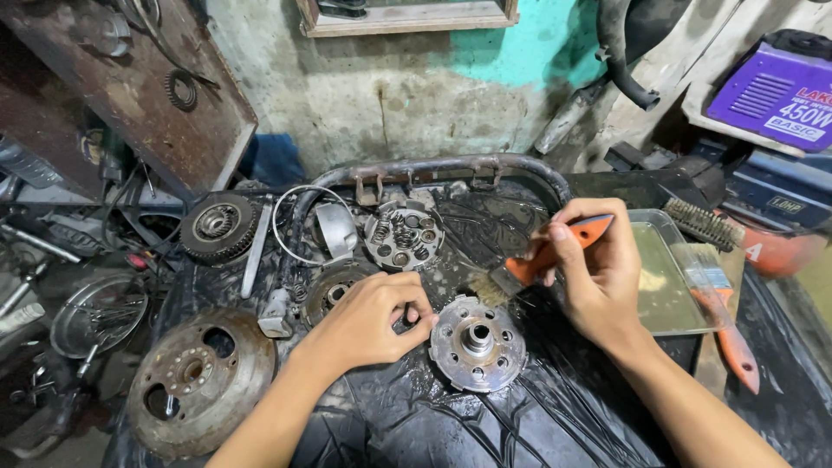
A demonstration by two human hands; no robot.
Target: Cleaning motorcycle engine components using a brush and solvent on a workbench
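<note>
Two big things are seen first: a rusty drum at the lower left and a round metal hub in the middle. A small dark part is pinched by the left hand beside the hub, while an orange brush is gripped by the right hand. It looks like scrubbing is being done, so the bristles must be kept on the small part.

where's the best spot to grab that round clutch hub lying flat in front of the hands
Probably by the toothed outer rim of the clutch hub, fingers coming down from above on opposite edges. It lies flat with its central boss pointing up, and the surface looks wet, so the notched edge should give a surer hold. The left hand is already beside it.
</note>
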